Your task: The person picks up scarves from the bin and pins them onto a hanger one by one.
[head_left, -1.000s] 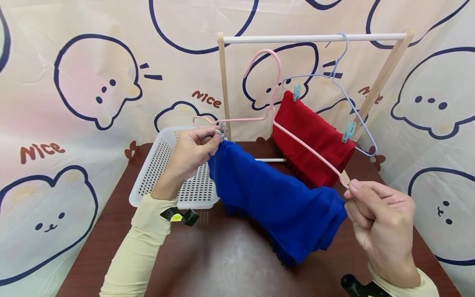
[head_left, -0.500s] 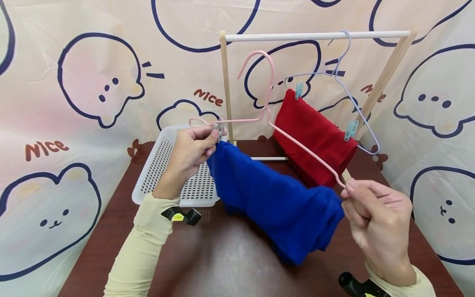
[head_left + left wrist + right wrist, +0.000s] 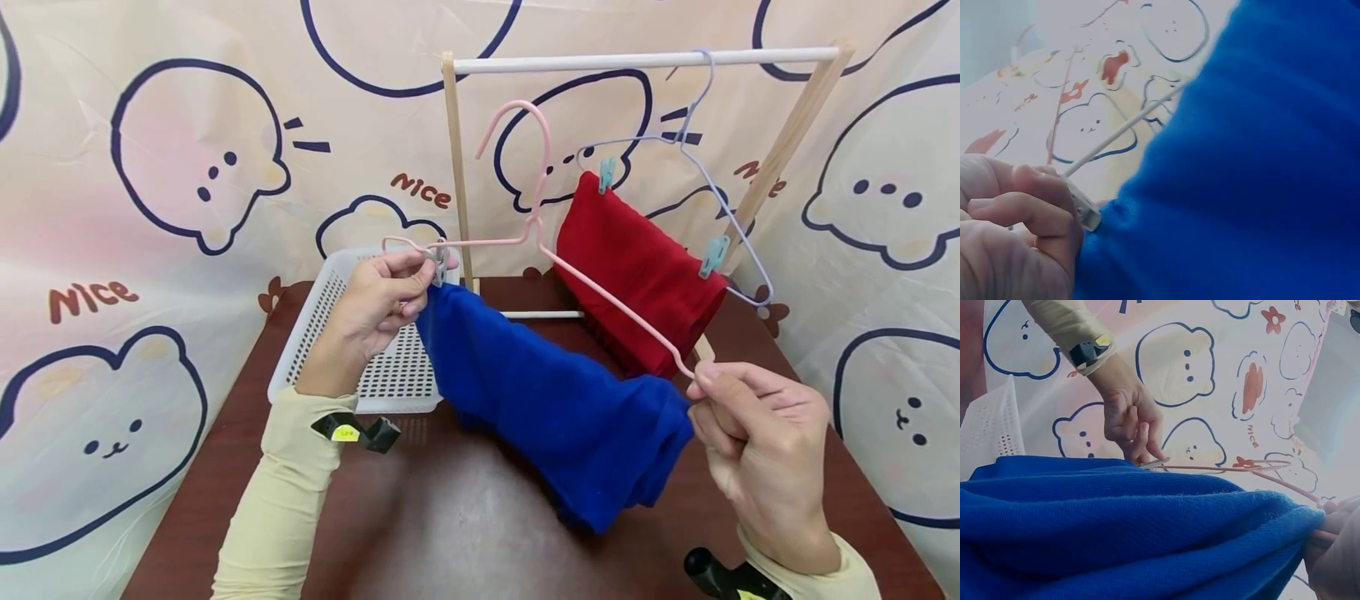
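Observation:
A pink hanger (image 3: 611,290) is held out in front of the rack, its hook raised and its right end toward me. Folded blue cloth (image 3: 547,400) hangs below its lower part. My left hand (image 3: 375,304) pinches a grey clothespin (image 3: 440,265) at the hanger's left end, where the cloth's left corner is clipped; the left wrist view shows this clothespin (image 3: 1087,214) beside the fingers. My right hand (image 3: 772,458) pinches the hanger's right end, with the cloth's right corner at its fingers. In the right wrist view the blue cloth (image 3: 1147,531) spans between both hands.
Behind stands a wooden rack with a white bar (image 3: 585,62). A lavender hanger (image 3: 708,171) hangs there, holding red cloth (image 3: 630,267) with two teal clothespins (image 3: 714,257). A white perforated basket (image 3: 397,383) sits at left on the brown table (image 3: 450,517).
The pink hanger's hook has swung left. My left hand has shifted slightly left, and the grey clothespin shows more fully beside its fingertips. The right hand has barely moved.

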{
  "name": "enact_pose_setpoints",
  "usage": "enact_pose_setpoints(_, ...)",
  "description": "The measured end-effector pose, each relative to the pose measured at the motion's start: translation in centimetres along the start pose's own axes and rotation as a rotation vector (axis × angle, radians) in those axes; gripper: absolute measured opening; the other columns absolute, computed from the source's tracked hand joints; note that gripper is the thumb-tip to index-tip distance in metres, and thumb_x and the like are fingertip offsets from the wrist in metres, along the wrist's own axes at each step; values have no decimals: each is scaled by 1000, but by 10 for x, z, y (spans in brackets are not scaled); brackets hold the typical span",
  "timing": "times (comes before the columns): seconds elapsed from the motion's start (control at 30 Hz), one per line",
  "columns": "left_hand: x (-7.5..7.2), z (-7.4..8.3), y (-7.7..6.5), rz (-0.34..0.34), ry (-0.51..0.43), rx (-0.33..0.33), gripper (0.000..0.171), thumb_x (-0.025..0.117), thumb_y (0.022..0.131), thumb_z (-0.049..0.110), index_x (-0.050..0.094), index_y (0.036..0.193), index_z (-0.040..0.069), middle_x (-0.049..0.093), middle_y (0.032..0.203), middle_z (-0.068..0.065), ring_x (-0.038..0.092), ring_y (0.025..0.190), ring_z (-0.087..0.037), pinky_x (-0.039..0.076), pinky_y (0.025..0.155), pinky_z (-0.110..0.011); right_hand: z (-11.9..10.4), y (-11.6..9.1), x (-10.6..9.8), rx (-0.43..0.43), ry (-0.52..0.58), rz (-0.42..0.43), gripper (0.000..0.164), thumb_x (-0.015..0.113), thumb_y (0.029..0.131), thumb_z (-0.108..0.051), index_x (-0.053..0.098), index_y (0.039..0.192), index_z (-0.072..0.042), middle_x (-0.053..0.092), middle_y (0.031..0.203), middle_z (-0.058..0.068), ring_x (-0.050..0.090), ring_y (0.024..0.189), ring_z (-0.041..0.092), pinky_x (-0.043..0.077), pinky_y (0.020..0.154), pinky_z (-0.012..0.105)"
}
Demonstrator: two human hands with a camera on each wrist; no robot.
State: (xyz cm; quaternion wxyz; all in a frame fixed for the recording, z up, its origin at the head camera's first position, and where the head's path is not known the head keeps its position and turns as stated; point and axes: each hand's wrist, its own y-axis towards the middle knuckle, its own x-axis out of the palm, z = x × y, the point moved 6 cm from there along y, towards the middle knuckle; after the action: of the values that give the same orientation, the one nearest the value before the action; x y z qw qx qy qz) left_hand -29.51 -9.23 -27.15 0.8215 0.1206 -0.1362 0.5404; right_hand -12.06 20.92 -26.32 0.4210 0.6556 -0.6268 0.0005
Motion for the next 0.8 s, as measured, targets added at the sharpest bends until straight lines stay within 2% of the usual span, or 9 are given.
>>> enact_pose_setpoints(0.17, -2, 2, -1, -56, -142, -66, 16, 63, 85, 6, 63, 100, 2, 62, 79, -3, 37, 37, -7, 23, 32, -13, 3, 0, 1, 21, -29, -13, 30, 27, 88, 23, 57, 86, 23, 30, 47, 3, 25, 31, 11, 15, 31, 19)
enact_pose_setpoints(0.3, -3, 3, 0, -88, -214, -100, 21, 61, 86, 4, 62, 107, 1, 67, 90, -6, 36, 36, -8, 23, 32, -14, 5, 0, 3, 32, -16, -17, 31, 27, 89, 22, 57, 85, 22, 29, 46, 3, 24, 31, 11, 14, 31, 18)
enact_pose_setpoints(0.37, -4, 3, 1, -81, -220, -114, 24, 62, 86, 4, 61, 110, 0, 68, 93, -7, 36, 36, -8, 23, 32, -14, 6, 0, 4, 30, -2, -19, 31, 26, 88, 22, 58, 85, 22, 29, 46, 3, 24, 31, 11, 14, 31, 18)
enact_pose_setpoints(0.4, -5, 4, 1, -70, -221, -118, 25, 62, 85, 4, 61, 110, 0, 68, 96, -8, 35, 36, -9, 23, 32, -14, 6, 0, 4, 27, 7, -16, 31, 26, 88, 23, 58, 85, 22, 29, 46, 3, 24, 31, 11, 14, 31, 18)
enact_pose_setpoints(0.6, -7, 2, 0, 43, -193, -126, 12, 58, 87, 1, 65, 97, 1, 66, 82, -6, 33, 36, -8, 23, 34, -15, 6, -3, 5, -15, 49, -9, 31, 25, 86, 26, 56, 84, 25, 28, 46, 2, 23, 32, 10, 14, 31, 18)
enact_pose_setpoints(0.8, -7, 0, -3, 169, -169, -98, 15, 52, 88, -6, 63, 94, 3, 66, 80, -5, 31, 36, -7, 23, 35, -15, 6, -6, 7, -52, 90, -22, 32, 22, 85, 27, 54, 84, 26, 27, 47, 2, 23, 32, 9, 15, 32, 17)
